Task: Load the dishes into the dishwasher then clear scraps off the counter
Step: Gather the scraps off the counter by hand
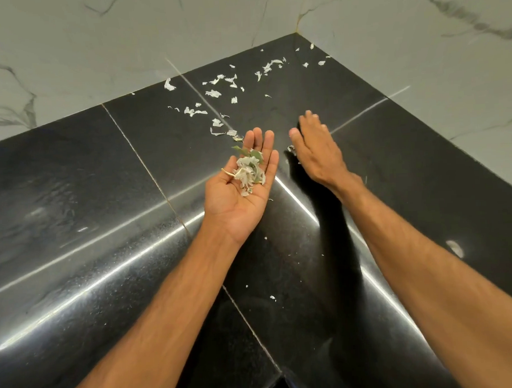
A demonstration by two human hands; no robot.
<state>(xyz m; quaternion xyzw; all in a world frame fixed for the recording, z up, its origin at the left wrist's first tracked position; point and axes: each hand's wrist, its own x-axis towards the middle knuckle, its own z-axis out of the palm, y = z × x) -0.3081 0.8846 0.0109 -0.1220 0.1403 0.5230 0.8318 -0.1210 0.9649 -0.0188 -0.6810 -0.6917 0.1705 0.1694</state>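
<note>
My left hand is held palm up just above the black counter, cupping a small pile of white and green scraps. My right hand lies palm down on the counter just to the right, fingers together, with a small scrap at its thumb edge. Several more white scraps lie scattered on the counter beyond both hands, reaching toward the back corner. A few tiny bits sit between my forearms.
White marble walls close the counter at the back and on the right, meeting in a corner. The counter's front edge shows at the bottom centre. A pale smear lies beside my right forearm.
</note>
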